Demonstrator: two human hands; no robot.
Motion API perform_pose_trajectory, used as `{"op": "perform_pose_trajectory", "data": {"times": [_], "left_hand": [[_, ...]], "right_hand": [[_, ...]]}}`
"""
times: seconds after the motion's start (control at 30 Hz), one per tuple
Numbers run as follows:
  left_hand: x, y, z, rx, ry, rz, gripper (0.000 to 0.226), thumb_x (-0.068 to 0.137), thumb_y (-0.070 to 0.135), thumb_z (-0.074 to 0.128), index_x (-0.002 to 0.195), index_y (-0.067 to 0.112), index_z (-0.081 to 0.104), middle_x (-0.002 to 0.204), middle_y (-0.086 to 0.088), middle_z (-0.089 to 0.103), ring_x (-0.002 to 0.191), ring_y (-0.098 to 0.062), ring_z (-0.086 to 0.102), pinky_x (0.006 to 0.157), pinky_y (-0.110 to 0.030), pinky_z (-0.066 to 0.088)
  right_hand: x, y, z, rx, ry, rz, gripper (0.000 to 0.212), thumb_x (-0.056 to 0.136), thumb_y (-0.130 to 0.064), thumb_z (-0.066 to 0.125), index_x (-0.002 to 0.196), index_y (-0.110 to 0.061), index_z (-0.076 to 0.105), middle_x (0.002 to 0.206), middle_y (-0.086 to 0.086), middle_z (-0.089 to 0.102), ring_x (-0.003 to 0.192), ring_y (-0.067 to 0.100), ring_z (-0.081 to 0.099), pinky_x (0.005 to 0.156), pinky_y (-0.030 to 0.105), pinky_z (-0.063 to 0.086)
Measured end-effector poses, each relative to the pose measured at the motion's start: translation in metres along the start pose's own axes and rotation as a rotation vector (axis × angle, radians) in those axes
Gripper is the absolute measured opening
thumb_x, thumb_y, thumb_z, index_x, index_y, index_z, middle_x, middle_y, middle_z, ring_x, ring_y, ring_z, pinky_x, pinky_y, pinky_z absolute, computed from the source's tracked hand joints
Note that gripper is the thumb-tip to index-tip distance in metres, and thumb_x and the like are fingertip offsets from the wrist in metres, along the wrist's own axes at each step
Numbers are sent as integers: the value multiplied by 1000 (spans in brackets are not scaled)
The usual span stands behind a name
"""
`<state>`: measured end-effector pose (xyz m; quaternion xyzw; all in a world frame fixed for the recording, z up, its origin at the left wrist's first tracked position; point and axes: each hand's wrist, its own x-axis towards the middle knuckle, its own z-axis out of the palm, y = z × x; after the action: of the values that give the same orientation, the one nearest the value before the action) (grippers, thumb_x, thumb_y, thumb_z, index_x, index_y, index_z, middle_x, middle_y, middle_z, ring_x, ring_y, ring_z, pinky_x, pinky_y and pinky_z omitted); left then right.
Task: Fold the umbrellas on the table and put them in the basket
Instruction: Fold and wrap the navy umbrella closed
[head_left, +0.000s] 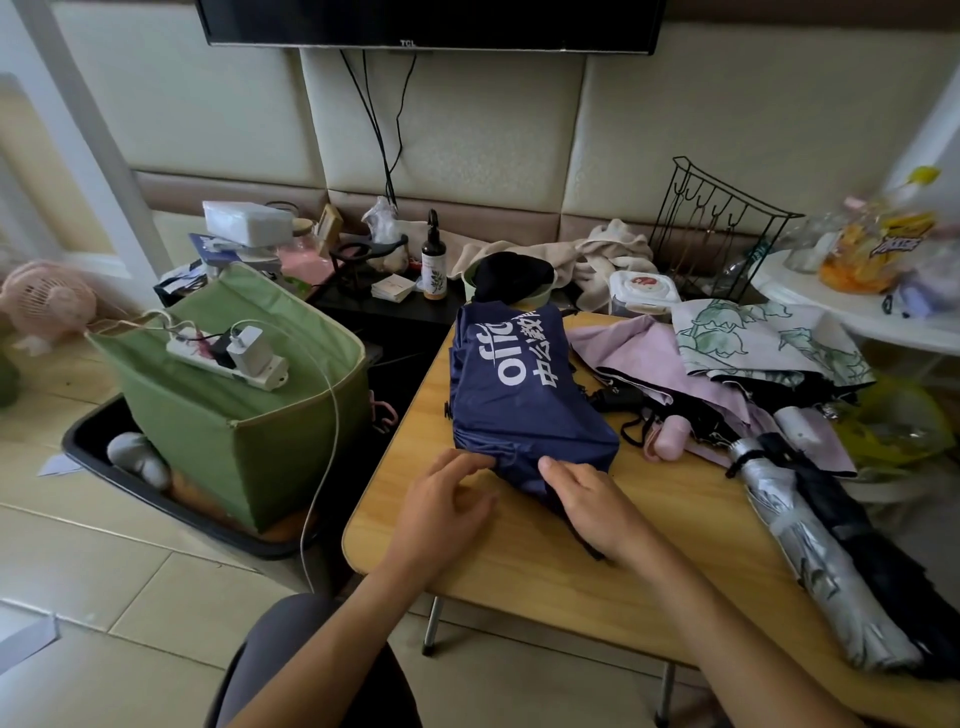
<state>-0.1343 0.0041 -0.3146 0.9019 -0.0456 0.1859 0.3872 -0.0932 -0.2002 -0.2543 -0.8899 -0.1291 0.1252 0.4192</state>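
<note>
Item: navy umbrella (524, 384), half folded, lying on the wooden tabletop (519, 561). My left hand (441, 512) and right hand (587, 499) rest at its near end, fingers loosely spread on the cloth. Further umbrellas (810, 530) lie right. Green basket (270, 441) stands left, on the floor.

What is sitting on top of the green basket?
A white power strip with a white charger plugged in lies across the green basket top, cables trailing off. The basket's inside is mostly out of view, so its contents cannot be told.

Obscured and cropped items

Television (431, 23) cut off at frame top; snack bag (878, 244) blurred upper right; navy umbrella (524, 395) handle hidden.
</note>
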Motion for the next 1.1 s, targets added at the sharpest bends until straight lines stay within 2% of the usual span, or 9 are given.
{"op": "perform_pose_trajectory", "data": {"times": [0.13, 0.27, 0.37, 0.6, 0.77, 0.9, 1.0, 1.03, 1.1], "left_hand": [[0, 6, 7, -80, 47, 1, 34, 82, 25, 76, 113, 30, 63, 116, 19, 54, 107, -1, 56, 89, -26, 52], [-2, 7, 7, -61, 43, 39, 40, 82, 25, 78, 118, 30, 61, 119, 18, 54, 115, -3, 53, 95, -26, 48], [-3, 9, 6, -45, 37, 70, 36, 84, 33, 71, 119, 30, 62, 122, 16, 56, 117, -3, 52, 97, -24, 46], [-1, 10, 6, -38, 92, 114, 18, 82, 21, 80, 88, 28, 64, 110, 16, 60, 108, -4, 56, 92, -20, 46], [-4, 14, 4, -34, 141, 172, 17, 81, 16, 79, 87, 20, 63, 116, 11, 61, 113, -10, 56, 95, -19, 45], [-4, 17, 4, -17, 142, 190, 17, 81, 12, 76, 86, 20, 61, 123, 11, 63, 120, -6, 54, 99, -17, 43], [-5, 18, 3, -4, 134, 178, 18, 82, 14, 74, 86, 21, 59, 115, 12, 64, 115, -6, 56, 95, -19, 45], [-6, 18, 3, 5, 130, 176, 18, 82, 15, 73, 86, 22, 58, 108, 13, 64, 109, -7, 56, 91, -21, 46], [-6, 19, 2, 15, 127, 166, 20, 83, 14, 72, 86, 23, 55, 95, 14, 61, 99, -8, 54, 83, -24, 46]], "right_hand": [[1, -1, 4, 37, 15, 33, 56, 109, -46, 40, 102, 3, 66, 107, 18, 71, 105, 30, 64, 94, 45, 47], [1, -3, 4, 56, 35, 39, 54, 109, -45, 40, 74, -4, 51, 78, 17, 61, 78, 28, 58, 69, 39, 34], [2, -2, 3, 54, 25, 53, 53, 109, -44, 40, 72, -9, 51, 72, 8, 55, 74, 22, 55, 67, 37, 30], [3, -2, 0, 48, 4, 54, 52, 109, -47, 40, 65, -18, 41, 62, -4, 48, 65, 14, 49, 64, 36, 32], [-3, -3, 11, -139, 52, -222, 36, 100, -52, 55, 81, -22, 60, 80, -6, 61, 76, 7, 58, 66, 28, 41], [1, 0, 21, -240, 254, -381, 33, 101, -33, 62, 74, -20, 47, 70, -7, 48, 66, 8, 49, 58, 28, 31], [0, -5, 21, -255, 393, -441, 11, 103, -22, 59, 112, -19, 64, 92, -2, 69, 78, 14, 64, 62, 31, 46], [-3, -8, 22, -290, 438, -447, 30, 102, -18, 59, 132, -19, 55, 99, 0, 71, 80, 17, 68, 58, 30, 49], [-6, -9, 22, -416, 467, -501, 42, 100, -10, 58, 138, -23, 42, 94, 1, 69, 68, 21, 67, 47, 30, 47]]}}
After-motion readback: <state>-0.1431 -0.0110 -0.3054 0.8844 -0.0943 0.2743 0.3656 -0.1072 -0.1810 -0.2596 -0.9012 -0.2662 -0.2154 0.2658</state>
